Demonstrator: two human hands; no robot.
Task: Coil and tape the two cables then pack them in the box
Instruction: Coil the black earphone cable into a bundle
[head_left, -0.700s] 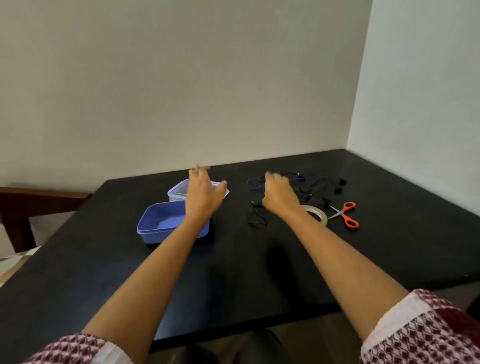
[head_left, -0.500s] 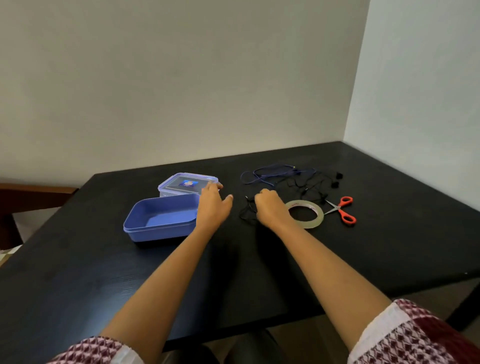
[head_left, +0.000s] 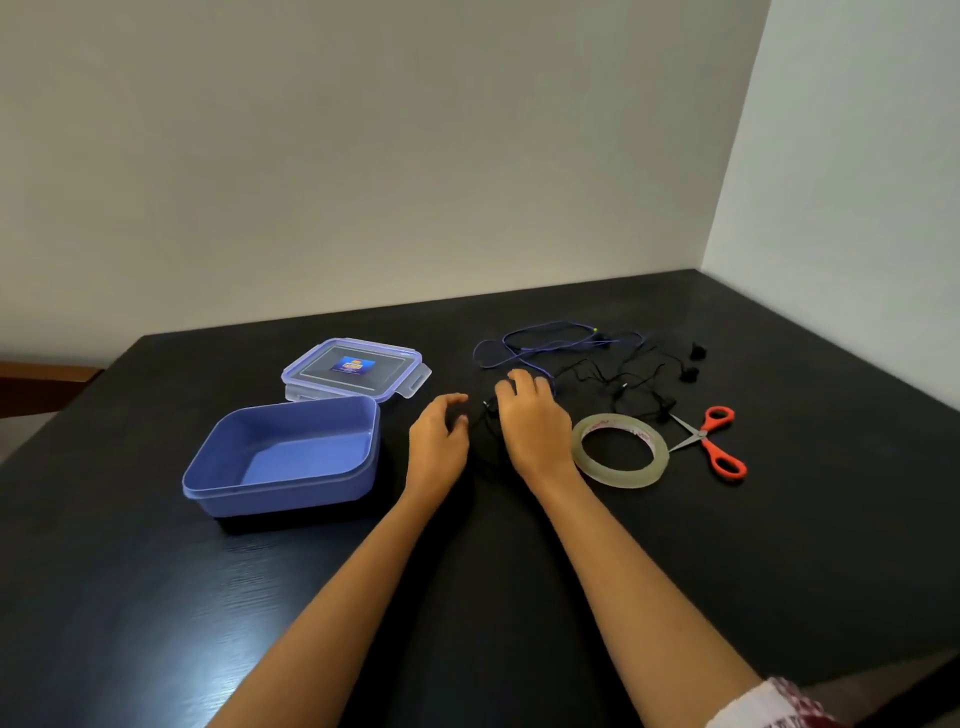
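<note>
Left hand, fingers loosely curved and empty, lies beside the right hand, whose bent fingers cover the near end of the black cable; whether they grip it cannot be told. The blue cable lies uncoiled farther back. The open box stands left, the tape roll right.

left hand — off the box, now beside right hand | its fingers uncurled over black cable

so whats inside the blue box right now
Nothing visible: the blue box is open and its floor is bare. The strip just behind its near wall is hidden.
</note>
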